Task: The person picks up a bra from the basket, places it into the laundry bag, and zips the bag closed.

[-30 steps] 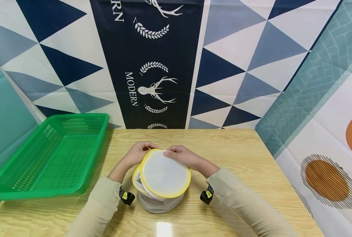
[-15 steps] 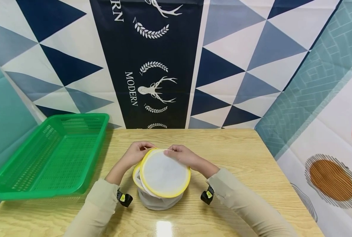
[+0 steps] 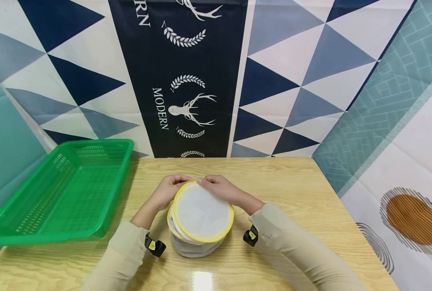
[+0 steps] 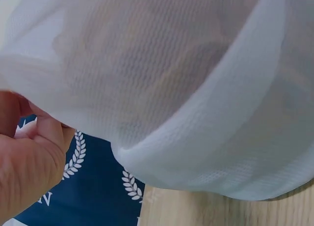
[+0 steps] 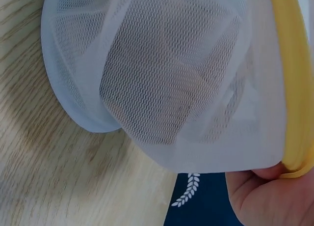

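A round white mesh laundry bag point(image 3: 203, 212) with yellow trim stands on the wooden table in the head view, its circular top tilted toward the camera. At the far left of its rim, my left hand point(image 3: 166, 190) pinches the yellow edge. My right hand point(image 3: 221, 189) grips the same rim just beside it, thumb lying over the top panel. Sheer mesh bag wall point(image 4: 162, 83) fills much of the left wrist view, above the left hand point(image 4: 32, 157). In the right wrist view, the right hand point(image 5: 267, 196) holds the bag near its yellow trim point(image 5: 294, 83). The fingertips behind the rim are hidden.
A green perforated plastic basket point(image 3: 74, 194) stands on the left side of the table point(image 3: 274, 182). Behind the table hangs a patterned cloth point(image 3: 187, 81) with triangles and deer heads. Another patterned cloth point(image 3: 401, 161) lines the right side.
My right hand has slid a little left along the rim, its thumb now closer to the left hand. The gap at the bag's left side has narrowed.
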The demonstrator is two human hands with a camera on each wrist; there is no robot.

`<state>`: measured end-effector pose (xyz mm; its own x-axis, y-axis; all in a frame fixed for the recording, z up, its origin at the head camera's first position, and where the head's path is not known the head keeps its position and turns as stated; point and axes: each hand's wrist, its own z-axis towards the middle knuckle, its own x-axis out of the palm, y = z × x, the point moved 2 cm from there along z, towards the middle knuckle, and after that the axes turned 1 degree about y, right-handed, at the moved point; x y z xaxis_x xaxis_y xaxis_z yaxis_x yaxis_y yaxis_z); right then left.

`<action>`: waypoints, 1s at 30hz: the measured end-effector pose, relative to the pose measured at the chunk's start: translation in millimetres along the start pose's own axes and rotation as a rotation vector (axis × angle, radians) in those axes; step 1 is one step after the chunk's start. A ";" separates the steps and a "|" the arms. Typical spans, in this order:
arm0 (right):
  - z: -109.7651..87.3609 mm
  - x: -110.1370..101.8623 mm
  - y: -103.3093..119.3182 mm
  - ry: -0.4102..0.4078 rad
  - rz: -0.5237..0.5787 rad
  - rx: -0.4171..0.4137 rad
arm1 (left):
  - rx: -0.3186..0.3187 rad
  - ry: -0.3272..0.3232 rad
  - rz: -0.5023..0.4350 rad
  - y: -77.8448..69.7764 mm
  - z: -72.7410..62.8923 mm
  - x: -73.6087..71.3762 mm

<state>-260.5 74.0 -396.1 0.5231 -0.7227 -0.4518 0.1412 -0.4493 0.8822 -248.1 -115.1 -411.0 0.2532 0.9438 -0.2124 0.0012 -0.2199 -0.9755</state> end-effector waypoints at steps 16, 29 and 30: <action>-7.6 9.7 10.1 -0.144 -0.265 0.024 | 0.021 -0.004 -0.058 1.7 1.4 1.6; -3.2 9.4 9.8 -0.086 -0.145 0.046 | 0.029 -0.040 -0.052 0.7 0.0 4.3; -3.1 9.6 9.4 -0.083 -0.131 0.049 | 0.029 -0.041 -0.048 0.2 -0.5 4.4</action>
<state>-251.6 64.4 -391.7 0.4314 -0.6961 -0.5739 0.1615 -0.5663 0.8082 -246.5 -111.1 -412.1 0.2135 0.9626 -0.1666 -0.0162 -0.1670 -0.9858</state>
